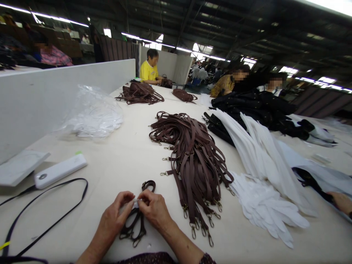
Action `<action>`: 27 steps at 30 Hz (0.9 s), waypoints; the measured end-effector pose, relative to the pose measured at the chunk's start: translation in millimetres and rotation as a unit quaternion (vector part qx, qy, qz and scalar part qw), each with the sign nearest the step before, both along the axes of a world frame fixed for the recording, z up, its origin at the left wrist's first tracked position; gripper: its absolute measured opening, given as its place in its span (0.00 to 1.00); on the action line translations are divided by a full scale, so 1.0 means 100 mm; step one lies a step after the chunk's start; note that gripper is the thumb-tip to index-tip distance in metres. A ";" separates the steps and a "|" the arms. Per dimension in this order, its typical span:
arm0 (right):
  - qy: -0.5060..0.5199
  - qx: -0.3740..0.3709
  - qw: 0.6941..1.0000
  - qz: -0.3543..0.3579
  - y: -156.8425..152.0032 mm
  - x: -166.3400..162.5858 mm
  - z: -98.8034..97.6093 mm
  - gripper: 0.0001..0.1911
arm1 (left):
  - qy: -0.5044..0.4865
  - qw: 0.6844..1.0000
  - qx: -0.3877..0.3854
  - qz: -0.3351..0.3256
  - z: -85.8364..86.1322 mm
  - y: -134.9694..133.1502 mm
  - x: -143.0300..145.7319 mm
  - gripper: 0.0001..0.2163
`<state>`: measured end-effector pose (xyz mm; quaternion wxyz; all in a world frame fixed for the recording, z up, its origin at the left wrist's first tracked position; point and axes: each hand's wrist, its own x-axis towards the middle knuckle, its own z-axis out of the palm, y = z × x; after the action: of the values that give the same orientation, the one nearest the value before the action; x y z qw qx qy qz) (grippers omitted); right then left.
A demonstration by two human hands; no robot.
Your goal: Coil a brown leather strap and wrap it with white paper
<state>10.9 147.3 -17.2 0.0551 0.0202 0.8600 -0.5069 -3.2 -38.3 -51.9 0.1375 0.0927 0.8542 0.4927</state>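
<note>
A folded dark brown strap (134, 228) with metal clasps lies on the table in front of me, its upper loop (149, 184) sticking out beyond my hands. Around its middle sits a small white strip (135, 204), possibly paper or foam. My left hand (117, 215) pinches this strip from the left, thumb and forefinger together. From the other side my right hand (154, 208) pinches it too, its fingertips almost touching the left ones. Just right of my hands spreads a large pile of brown straps (192, 154) with snap hooks at their ends.
White cut pieces (266, 205) and long white sheets (255, 154) lie right, near black goods (253, 106). A clear bag (95, 113), a white device (61, 170) and a dark cord (52, 203) are left. Another person's hand (341, 202) is at right; a yellow-shirted person (148, 71) sits behind.
</note>
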 end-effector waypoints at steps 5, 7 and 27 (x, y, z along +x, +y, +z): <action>0.009 -0.059 0.997 -0.040 0.00 0.02 -0.09 0.06 | 0.209 0.961 -0.178 -0.035 -0.13 0.11 0.14 0.24; 0.018 -0.055 0.997 -0.045 0.00 0.02 -0.08 0.05 | 0.258 0.936 -0.231 -0.056 -0.13 0.19 0.16 0.26; 0.119 0.182 0.976 -0.016 0.19 -0.01 -0.03 0.04 | 0.343 0.882 -0.303 -0.113 -0.08 0.25 -0.05 0.15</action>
<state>10.2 165.9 -20.3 -0.0605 -0.0171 0.9378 -0.3414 -7.8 -13.7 -60.0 -0.0882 0.3055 0.9394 0.1284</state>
